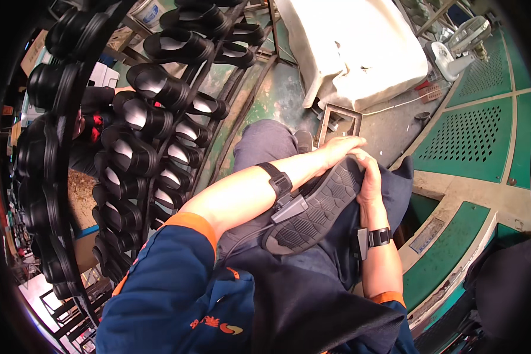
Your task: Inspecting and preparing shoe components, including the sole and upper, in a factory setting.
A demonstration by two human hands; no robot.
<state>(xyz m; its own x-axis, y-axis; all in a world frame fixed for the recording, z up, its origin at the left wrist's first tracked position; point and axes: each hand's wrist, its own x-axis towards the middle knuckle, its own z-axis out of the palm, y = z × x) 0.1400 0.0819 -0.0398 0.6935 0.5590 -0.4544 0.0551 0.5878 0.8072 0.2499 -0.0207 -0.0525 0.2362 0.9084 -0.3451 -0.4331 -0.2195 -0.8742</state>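
Observation:
A dark shoe (pixel 315 206) lies across my lap with its grey, patterned sole turned up toward me. My left hand (pixel 338 152) reaches over from the left and is closed about the shoe's far end. My right hand (pixel 369 176) grips that same end from the right side, its fingertips meeting those of the left. The shoe's upper is hidden beneath the sole and behind my hands. Each wrist wears a black strap with a small grey device; the left device (pixel 290 209) overlaps the sole's near left part.
On the left stands a dark metal rack (pixel 203 76) filled with several black shoes (pixel 150 82). Ahead is a pale cloth-covered block (pixel 360 47), with a rusty metal frame (pixel 340 121) before it. A fan (pixel 469 35) and green perforated panels (pixel 466 141) line the right.

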